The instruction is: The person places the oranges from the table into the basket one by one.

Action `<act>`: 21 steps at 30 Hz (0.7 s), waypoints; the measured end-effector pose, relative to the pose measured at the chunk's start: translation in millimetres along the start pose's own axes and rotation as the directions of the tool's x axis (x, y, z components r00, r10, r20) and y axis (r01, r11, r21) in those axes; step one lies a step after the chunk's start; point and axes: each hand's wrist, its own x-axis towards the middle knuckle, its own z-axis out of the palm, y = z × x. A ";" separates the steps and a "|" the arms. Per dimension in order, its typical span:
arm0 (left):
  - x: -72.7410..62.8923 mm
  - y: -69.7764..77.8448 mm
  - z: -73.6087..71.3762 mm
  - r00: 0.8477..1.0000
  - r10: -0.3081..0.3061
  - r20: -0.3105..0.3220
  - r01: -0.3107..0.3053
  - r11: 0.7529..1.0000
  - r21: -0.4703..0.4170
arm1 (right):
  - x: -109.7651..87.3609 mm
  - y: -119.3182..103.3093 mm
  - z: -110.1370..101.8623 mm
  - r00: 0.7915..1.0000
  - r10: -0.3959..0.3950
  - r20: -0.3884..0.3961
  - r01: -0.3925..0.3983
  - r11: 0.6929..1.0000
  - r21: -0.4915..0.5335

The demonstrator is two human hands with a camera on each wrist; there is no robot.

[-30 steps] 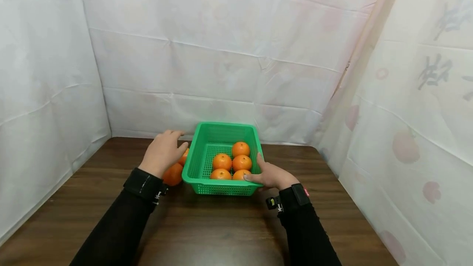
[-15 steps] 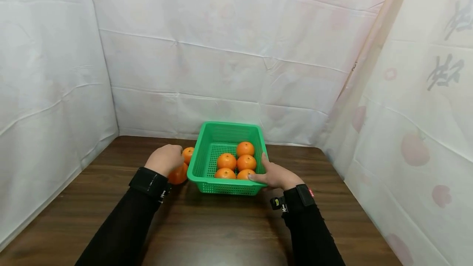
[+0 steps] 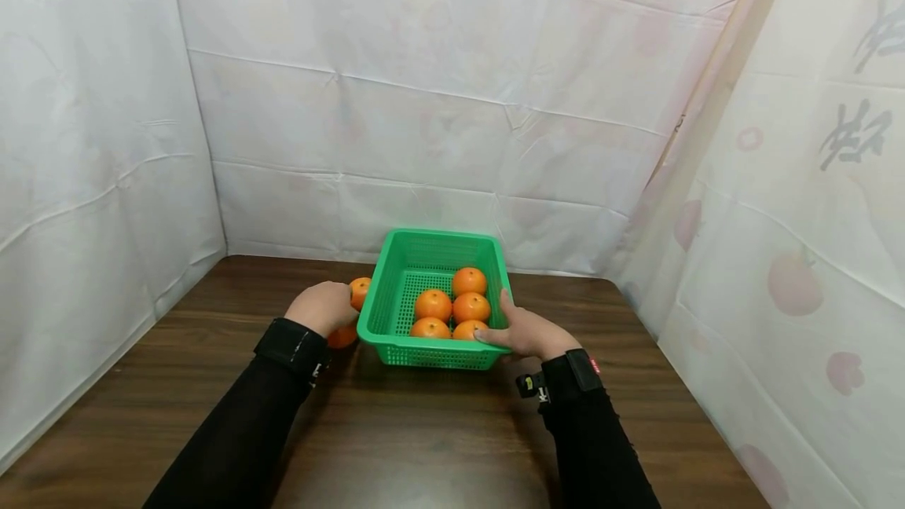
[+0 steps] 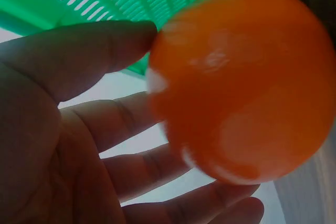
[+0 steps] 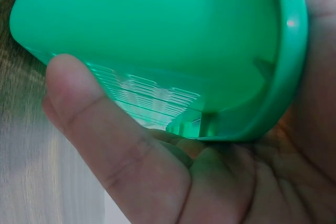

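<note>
In the head view a green plastic basket (image 3: 382,289) holds several oranges (image 3: 433,305), mostly in its right half. My left hand (image 3: 321,308) is left of the basket, over the nearer of two oranges on the table. In the left wrist view its thumb and spread fingers lie around that orange (image 4: 247,82); some fingertips are hidden behind it. The farther orange (image 3: 360,293) sits just past my knuckles, beside the basket wall. My right hand (image 3: 530,332) grips the basket's near right corner, thumb over the rim (image 5: 291,51) and fingers outside.
A dark wood-grain table (image 3: 431,430) carries everything. White printed cloth (image 3: 424,100) hangs behind it and at both sides. The basket's far end stands close to the back cloth.
My left hand has come down from above the loose oranges onto the nearer one, its fingers bending around it. My right hand keeps its grip on the basket. The view has shifted slightly.
</note>
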 end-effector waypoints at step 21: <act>5.7 -3.9 16.2 0.993 -0.033 0.111 0.045 0.993 -0.105 | -0.9 -1.3 -1.6 1.000 0.023 0.010 -0.023 1.000 0.006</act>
